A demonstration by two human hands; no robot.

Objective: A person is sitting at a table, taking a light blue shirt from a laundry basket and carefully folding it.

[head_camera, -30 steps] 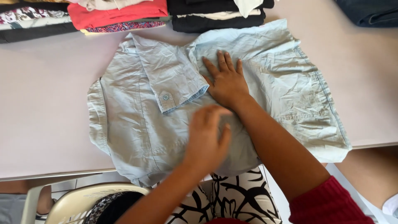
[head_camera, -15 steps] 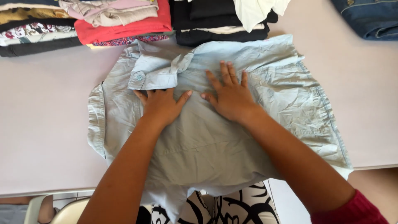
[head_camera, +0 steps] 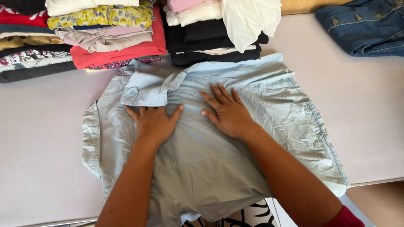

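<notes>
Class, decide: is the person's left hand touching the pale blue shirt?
Touching. The head view shows the left hand pressed flat, fingers spread, on the pale blue shirt, just below its folded cuff.

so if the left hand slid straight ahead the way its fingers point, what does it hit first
Probably the folded-over sleeve cuff of the pale blue shirt: the left hand lies flat with its fingertips right at the cuff's edge. Beyond that sits the stack of folded clothes.
</notes>
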